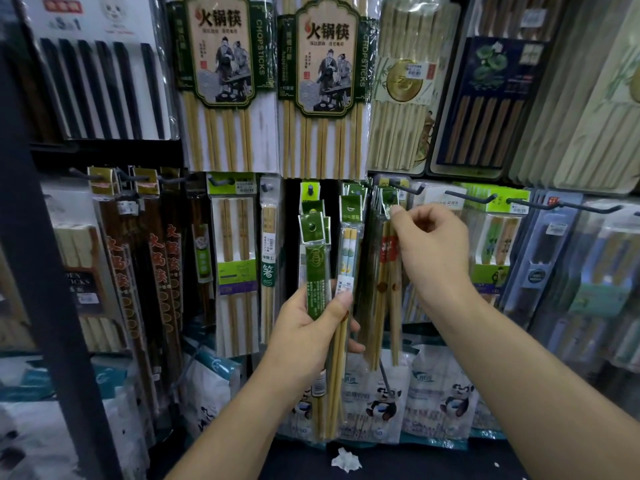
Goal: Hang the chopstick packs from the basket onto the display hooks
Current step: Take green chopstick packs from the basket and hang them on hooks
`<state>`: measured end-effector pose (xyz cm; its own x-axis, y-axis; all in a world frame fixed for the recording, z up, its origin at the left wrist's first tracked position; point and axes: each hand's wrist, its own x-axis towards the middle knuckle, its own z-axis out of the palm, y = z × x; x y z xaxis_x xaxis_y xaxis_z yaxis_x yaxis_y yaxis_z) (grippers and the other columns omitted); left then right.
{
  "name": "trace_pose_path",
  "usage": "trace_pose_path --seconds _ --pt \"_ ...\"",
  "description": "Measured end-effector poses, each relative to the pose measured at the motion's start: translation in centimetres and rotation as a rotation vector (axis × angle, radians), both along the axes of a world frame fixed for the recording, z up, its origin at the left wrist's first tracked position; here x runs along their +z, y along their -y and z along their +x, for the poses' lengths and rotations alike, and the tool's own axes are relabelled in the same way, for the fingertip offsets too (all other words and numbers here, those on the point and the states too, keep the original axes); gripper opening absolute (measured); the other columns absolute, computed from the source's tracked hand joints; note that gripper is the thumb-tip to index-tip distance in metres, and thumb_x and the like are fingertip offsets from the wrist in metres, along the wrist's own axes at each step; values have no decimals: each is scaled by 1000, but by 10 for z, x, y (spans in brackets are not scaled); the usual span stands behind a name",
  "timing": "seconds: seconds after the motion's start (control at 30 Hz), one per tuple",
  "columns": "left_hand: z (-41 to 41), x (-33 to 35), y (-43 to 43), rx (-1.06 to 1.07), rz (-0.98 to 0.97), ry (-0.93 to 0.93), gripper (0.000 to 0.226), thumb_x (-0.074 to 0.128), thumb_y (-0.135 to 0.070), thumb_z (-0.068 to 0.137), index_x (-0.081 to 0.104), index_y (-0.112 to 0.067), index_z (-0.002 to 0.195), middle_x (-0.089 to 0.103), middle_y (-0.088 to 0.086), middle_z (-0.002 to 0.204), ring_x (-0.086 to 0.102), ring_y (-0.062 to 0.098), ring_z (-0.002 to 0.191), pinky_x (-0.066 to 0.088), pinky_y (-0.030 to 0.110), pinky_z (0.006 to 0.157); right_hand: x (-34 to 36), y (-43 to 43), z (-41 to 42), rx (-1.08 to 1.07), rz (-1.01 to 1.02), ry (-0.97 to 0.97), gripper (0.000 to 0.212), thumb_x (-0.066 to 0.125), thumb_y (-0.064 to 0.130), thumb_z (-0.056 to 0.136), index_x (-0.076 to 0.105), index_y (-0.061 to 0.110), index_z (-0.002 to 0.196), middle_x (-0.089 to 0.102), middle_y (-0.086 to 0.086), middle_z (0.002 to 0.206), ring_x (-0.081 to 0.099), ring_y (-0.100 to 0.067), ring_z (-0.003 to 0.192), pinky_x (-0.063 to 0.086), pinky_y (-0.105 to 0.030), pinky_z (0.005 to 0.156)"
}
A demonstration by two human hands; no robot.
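Here, a bundle of narrow chopstick packs (pixel 315 271) is held upright in the left hand (pixel 304 336), low before the middle of the display. The grip is clamped around the bundle's middle, with the thumb laid across the front. Three green header cards can be made out fanned above that hand, though the exact number of packs cannot be told. Pale bamboo sticks are contained in the clear sleeves, and a white pair with a blue and yellow pattern is seen in one of them.

One single pack (pixel 389 271), a clear sleeve with brown sticks and a red label inside, is pinched at its green header by the right hand (pixel 433 251). The grip is closed on the card between thumb and forefinger, just under a dark hook (pixel 407 188). Whether the card is threaded on that hook cannot be told.

To either side, more packs are carried on the same row of hooks. Above the row, two large packs (pixel 218 81) with green-framed labels printed CHOPSTICKS are hung side by side. Below, two panda-printed bags (pixel 384 403) are visible, and one crumpled white paper (pixel 346 460) is seen on the dark surface beneath them.
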<state>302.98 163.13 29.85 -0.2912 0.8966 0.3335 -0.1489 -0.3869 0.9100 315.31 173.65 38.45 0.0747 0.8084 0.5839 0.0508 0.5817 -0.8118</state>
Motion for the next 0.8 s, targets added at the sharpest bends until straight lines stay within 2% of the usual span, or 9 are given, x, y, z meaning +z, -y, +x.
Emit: trace_pose_path --seconds 0.1,0.23,0.3,0.37,0.43,0.53,0.67,0.77,0.8 --pt "1 1 2 -21 -5 -18 24 69 -30 90 62 -14 106 71 5 72 70 21 64 61 33 59 -5 16 -4 169 36 20 21 66 30 97 71 21 79 61 11 63 54 0 59 48 -16 57" --pt "4 1 1 -50 -13 -11 36 72 -36 81 63 -13 107 75 3 80 73 20 69 61 32 59 -5 24 -6 240 37 79 24 66 26 97 72 21 75 57 12 58 53 -4 59 46 -14 58" --pt "4 -2 -2 -42 2 18 32 71 -37 81 68 -17 106 77 5 89 77 24 82 63 37 66 -1 22 -5 233 -3 55 25 64 24 98 71 15 75 54 7 56 50 -7 56 45 -16 54" --pt "2 -4 -4 0 -6 6 23 69 -44 80 74 -31 98 79 6 99 77 26 94 63 43 79 6 17 -3 213 -57 -10 27 63 22 99 69 13 75 51 6 52 46 -8 50 42 -17 49" --pt "-1 -6 -6 82 1 -66 20 65 -49 81 77 -40 95 79 -2 98 75 17 97 61 35 84 12 11 -1 191 -78 -49 27 61 21 100 68 8 77 49 8 49 43 -5 45 40 -15 45" --pt "-4 -9 -9 120 20 -65 19 63 -42 89 78 -32 98 73 -6 79 70 11 79 58 21 73 15 1 0 160 -59 -47 32 60 22 101 63 -6 85 44 -4 56 38 -11 47 38 -11 45" --pt "-7 -10 -9 40 11 -64 21 56 -30 103 69 -36 118 59 -3 69 57 13 58 54 25 59 16 -8 -2 140 -58 -26 34 60 23 99 60 -7 83 41 -10 68 37 -17 60 40 -10 53" --pt "-7 -9 -8 -18 -25 -40 25 60 -37 100 63 -39 125 54 -2 69 45 9 50 42 23 47 15 -11 -2 120 -67 -15 33 60 21 97 58 -7 81 41 -9 69 37 -18 64 40 -11 60" --pt "-7 -9 -8 -25 -44 -28 36 62 -41 97 57 -36 133 54 -1 70 43 8 48 39 21 45 15 -11 -2 117 -72 -17 33 60 21 96 57 -9 81 41 -8 70 36 -18 64 41 -12 62"
